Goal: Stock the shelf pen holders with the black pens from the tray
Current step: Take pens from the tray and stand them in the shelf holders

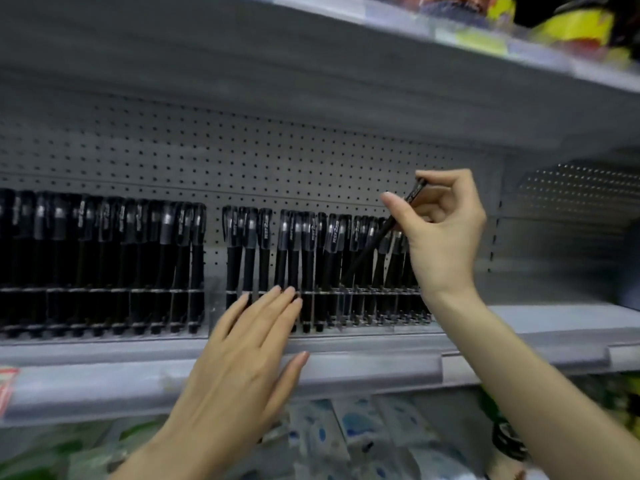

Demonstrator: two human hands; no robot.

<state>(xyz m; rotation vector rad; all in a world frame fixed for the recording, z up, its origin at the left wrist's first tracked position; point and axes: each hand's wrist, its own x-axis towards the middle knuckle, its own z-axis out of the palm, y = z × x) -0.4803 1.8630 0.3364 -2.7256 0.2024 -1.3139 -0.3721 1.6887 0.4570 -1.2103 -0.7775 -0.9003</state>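
Black pens [304, 258] in clear holders [213, 308]; right hand [446, 237] pinches loose pen [388, 226]; left hand [239, 355] flat, grip released

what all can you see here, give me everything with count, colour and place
shelved pens: many, too tightly packed to count, black with clear caps, upright in two blocks on the shelf
held pen: one, black, tilted over the right block
pen holders: clear, number unclear, along the shelf front under the pens
pegboard: one, grey, behind the pens
shelf: one, grey, carrying the holders
upper shelf goods: blurred, yellow and dark, top right
packets: several, blue and white, below the shelf
left hand: fingers straight, fingertips at the front of the right block
right hand: pinches the held pen
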